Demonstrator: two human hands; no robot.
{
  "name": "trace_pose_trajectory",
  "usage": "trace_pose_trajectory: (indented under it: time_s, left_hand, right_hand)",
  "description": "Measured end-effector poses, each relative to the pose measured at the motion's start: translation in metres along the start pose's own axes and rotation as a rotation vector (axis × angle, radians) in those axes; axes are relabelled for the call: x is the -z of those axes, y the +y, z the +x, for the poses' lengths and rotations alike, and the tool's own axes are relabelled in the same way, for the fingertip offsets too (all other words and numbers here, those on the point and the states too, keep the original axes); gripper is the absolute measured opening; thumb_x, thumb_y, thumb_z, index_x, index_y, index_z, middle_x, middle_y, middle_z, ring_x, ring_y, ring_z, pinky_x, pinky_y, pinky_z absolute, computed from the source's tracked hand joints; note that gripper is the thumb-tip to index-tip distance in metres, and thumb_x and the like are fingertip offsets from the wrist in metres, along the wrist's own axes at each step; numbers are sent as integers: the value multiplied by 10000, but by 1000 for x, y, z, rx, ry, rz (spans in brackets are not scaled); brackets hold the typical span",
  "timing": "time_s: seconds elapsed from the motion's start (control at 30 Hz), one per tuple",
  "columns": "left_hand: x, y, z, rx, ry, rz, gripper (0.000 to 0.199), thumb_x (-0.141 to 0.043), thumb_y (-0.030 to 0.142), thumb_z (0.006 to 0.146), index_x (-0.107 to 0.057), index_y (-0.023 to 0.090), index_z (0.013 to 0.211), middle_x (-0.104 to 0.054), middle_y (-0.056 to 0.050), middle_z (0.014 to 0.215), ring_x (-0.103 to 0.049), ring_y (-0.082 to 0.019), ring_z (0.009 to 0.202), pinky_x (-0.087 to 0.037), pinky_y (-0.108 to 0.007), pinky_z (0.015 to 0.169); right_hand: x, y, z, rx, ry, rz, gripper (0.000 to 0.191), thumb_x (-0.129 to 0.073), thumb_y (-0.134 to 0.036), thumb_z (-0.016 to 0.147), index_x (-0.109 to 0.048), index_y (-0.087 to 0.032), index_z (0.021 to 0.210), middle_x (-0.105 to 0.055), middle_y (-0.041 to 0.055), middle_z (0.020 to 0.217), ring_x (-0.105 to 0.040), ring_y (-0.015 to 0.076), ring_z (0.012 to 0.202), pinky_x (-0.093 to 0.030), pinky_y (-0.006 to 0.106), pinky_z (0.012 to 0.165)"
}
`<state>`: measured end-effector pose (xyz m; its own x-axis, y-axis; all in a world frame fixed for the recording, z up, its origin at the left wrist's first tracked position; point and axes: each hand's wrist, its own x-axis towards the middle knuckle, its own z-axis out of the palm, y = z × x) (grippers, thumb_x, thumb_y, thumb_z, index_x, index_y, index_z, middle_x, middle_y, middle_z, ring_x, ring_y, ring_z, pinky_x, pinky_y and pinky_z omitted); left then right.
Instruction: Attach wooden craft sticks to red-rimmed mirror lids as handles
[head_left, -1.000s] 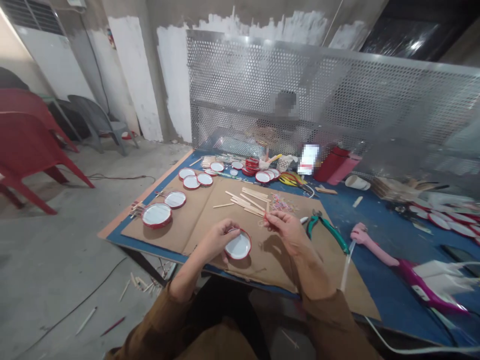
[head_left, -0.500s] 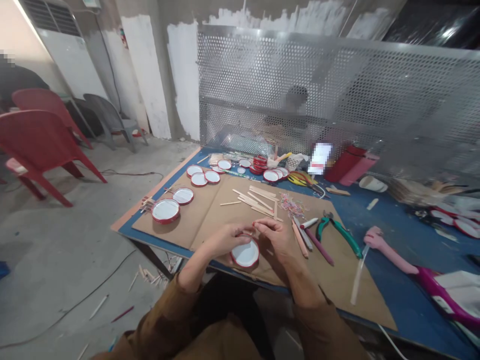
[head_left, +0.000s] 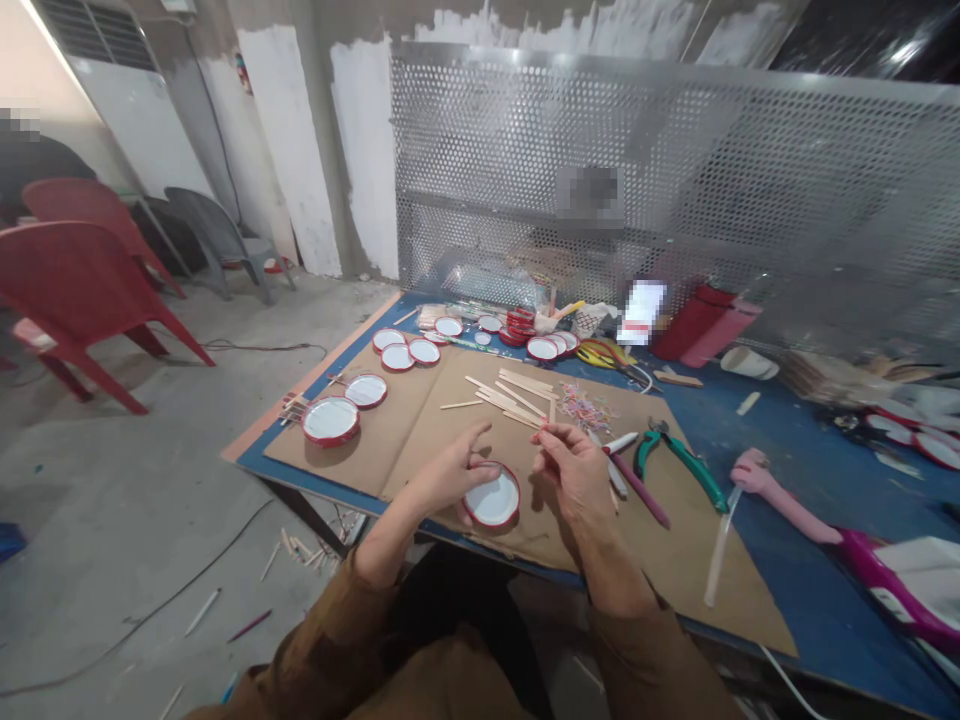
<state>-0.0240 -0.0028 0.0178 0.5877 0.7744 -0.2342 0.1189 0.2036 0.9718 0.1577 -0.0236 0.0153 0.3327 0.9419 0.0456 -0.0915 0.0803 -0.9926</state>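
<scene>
My left hand [head_left: 450, 474] holds a round red-rimmed lid [head_left: 493, 497] by its left side, thumb over the rim and index finger raised, above the cardboard [head_left: 405, 440] near the table's front edge. To the right of the lid, my right hand [head_left: 574, 470] is pinched on something small and reddish, too small to make out. Its fingertips are close to the thin wooden sticks [head_left: 517, 395]. Behind that hand lies a pile of small coloured bands [head_left: 586, 410].
Green-handled pliers [head_left: 686, 462], crayon-like sticks [head_left: 640, 487] and a pink-and-purple glue gun [head_left: 787, 510] lie on the right. More lids [head_left: 331, 420] sit at the left and back. A perforated metal panel [head_left: 495, 150] stands behind the table [head_left: 810, 590].
My right hand has moved away from the left hand, to the right and slightly back towards the sticks. My left index finger has lifted off the lid.
</scene>
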Motion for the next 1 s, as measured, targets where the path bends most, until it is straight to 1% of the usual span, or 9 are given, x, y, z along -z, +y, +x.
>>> trace_pose_trajectory:
  time_s: [0.03,0.1,0.2,0.37,0.53,0.63,0.77,0.9,1.0]
  left_hand:
    - [1,-1,-1,-8,-15,-35,828,-633,289,768,-165,245,1449,-616,-39,863,-565,-103,529,-445,-160,375]
    - [4,-3,-3,-18,-45,-72,744,-629,320,775,-250,233,1409,-620,-35,846,-538,-83,478,-447,-165,352]
    - [6,-4,-6,-64,-71,-112,583,-615,352,787,-400,195,1305,-642,-61,902,-544,-76,491,-453,-159,348]
    - [5,-5,-6,-101,-36,-114,591,-610,335,794,-429,192,1338,-647,-42,872,-533,-65,488,-438,-146,357]
    - [2,-5,-4,-59,13,-72,374,-622,336,768,-595,121,1073,-599,-8,743,-528,-67,467,-406,-136,338]
    - [3,-7,-4,-41,48,-80,309,-624,377,756,-578,122,923,-535,33,632,-510,-72,424,-402,-149,317]
    - [5,-9,-4,-48,11,-96,331,-643,413,739,-554,139,901,-538,36,623,-514,-78,429,-409,-156,322]
    - [4,-6,-4,-57,-1,-108,357,-657,422,723,-565,138,917,-556,24,647,-531,-87,461,-435,-170,340]
    - [3,-4,-5,-53,21,-136,375,-672,430,707,-560,144,923,-559,25,660,-539,-88,471,-443,-170,346]
  right_hand:
    - [-1,0,-1,13,30,-8,329,-705,-464,670,-582,-192,809,-655,13,743,-499,63,412,-374,180,365]
    - [-2,-1,-3,31,46,-39,303,-696,-449,684,-595,-191,805,-649,10,727,-505,72,429,-410,199,406]
    - [-7,-3,-8,38,-82,-162,268,-668,-434,718,-628,-184,803,-626,4,654,-532,102,496,-439,222,481]
    - [-15,-5,-17,35,-227,-337,223,-643,-407,751,-650,-185,764,-634,5,648,-561,137,602,-448,243,564]
    - [-15,1,-17,30,-321,-320,203,-625,-397,765,-660,-196,763,-654,-5,697,-576,142,660,-444,243,610]
    - [-14,5,-16,2,-347,-282,207,-630,-400,761,-663,-195,756,-655,-9,698,-574,139,658,-439,241,612]
    - [-14,4,-17,-68,-332,-224,231,-661,-416,736,-640,-187,759,-631,-5,667,-543,126,596,-421,228,549]
    - [-15,-8,-20,-119,-266,-50,233,-669,-413,718,-603,-195,769,-589,-20,619,-496,99,513,-395,212,492]
    - [-16,-15,-19,-93,-269,0,256,-644,-448,718,-557,-207,730,-569,-22,598,-453,91,448,-365,214,433]
